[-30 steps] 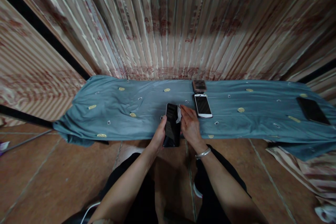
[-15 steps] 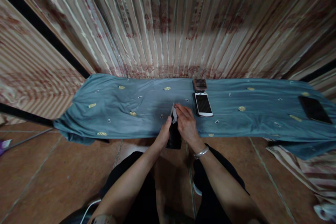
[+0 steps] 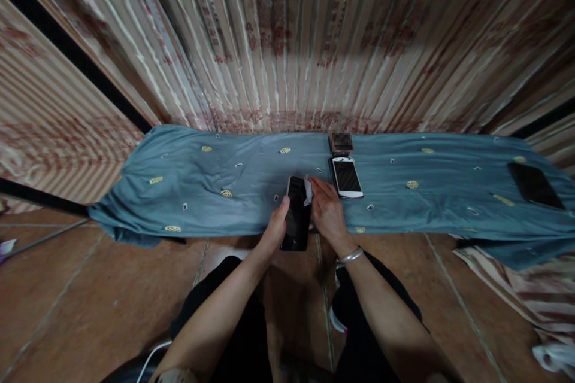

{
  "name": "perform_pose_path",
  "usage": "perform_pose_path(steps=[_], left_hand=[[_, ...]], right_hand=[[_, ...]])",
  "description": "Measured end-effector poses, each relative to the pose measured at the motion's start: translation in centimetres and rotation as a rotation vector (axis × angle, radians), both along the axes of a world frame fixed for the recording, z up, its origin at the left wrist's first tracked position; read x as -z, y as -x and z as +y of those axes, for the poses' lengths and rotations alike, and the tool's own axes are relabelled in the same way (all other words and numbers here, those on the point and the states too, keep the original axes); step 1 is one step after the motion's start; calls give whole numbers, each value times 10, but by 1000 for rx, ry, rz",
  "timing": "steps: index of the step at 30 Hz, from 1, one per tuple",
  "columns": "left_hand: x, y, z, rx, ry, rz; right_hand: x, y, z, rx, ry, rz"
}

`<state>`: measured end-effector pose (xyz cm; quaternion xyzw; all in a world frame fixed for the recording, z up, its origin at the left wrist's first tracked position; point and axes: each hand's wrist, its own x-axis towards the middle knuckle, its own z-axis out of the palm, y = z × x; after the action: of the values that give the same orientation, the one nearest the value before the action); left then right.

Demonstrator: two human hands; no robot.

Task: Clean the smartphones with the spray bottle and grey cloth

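My left hand [image 3: 275,224] is closed on a black phone [image 3: 296,215], its thumb along the left edge of the dark screen. The phone is held up over the front edge of the cloth-covered surface. In the fingers of my right hand [image 3: 329,212], which wears a silver bracelet, a crumpled white wipe [image 3: 308,191] is pinched. The wipe lies against the phone's upper right edge. Just beyond my right hand, a white phone [image 3: 347,178] with a dark screen rests on the cloth.
A blue-green patterned cloth [image 3: 251,161] covers the long, narrow surface. Behind the white phone sits a small brown, partly blurred box [image 3: 341,143]. Another dark phone or tablet [image 3: 536,185] lies at the far right. Striped curtains [image 3: 287,42] hang behind.
My right hand has slid the wipe from across the phone's upper screen to its right edge. More of the black screen now shows. My left hand keeps its hold.
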<state>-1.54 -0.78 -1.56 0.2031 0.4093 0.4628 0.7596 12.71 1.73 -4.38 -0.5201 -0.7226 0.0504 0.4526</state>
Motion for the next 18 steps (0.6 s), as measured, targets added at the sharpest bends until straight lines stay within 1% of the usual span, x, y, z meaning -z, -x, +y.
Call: perform_pose_path(steps=[7, 13, 16, 18], left_hand=[[0, 0, 0, 7, 5, 6], [0, 1, 3, 7, 37, -42], [-3, 2, 4, 7, 62, -34], [-5, 3, 5, -2, 51, -27]], right_hand=[[5, 3, 1, 26, 24, 79], [4, 7, -1, 22, 104, 202], [2, 10, -2, 16, 102, 214], [3, 11, -4, 14, 90, 205]])
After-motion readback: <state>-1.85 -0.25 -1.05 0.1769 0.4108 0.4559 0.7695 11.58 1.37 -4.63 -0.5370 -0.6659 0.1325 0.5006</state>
